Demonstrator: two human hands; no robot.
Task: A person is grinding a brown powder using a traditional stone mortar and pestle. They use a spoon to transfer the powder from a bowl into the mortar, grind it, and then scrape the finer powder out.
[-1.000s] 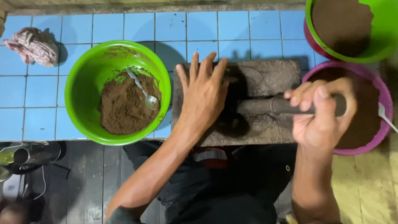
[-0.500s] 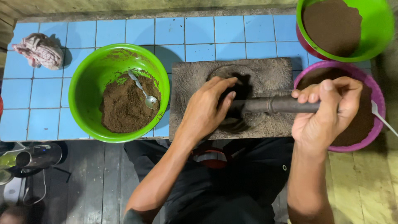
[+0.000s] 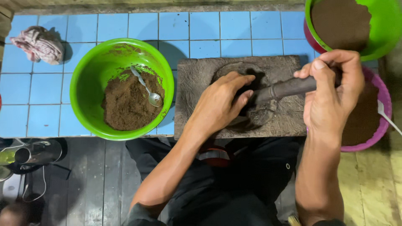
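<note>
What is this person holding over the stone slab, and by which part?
The right hand grips a dark stone pestle by its upper end. The left hand rests at its lower end, holding nothing visible.

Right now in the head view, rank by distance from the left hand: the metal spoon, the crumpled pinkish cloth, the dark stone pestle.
1. Dark stone pestle: beside the left hand, over the slab.
2. Metal spoon: leftward, in the green bowl.
3. Crumpled pinkish cloth: far upper left, on blue tiles.

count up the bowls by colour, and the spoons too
green bowls: 2, one on the blue tiles and one at the top right
pink bowl: 1, by the right hand
red bowl: 1, only an edge shows under the top right green one
metal spoon: 1, in the left green bowl
white spoon: 1, handle only
total: 4 bowls, 2 spoons, 6 things
</note>
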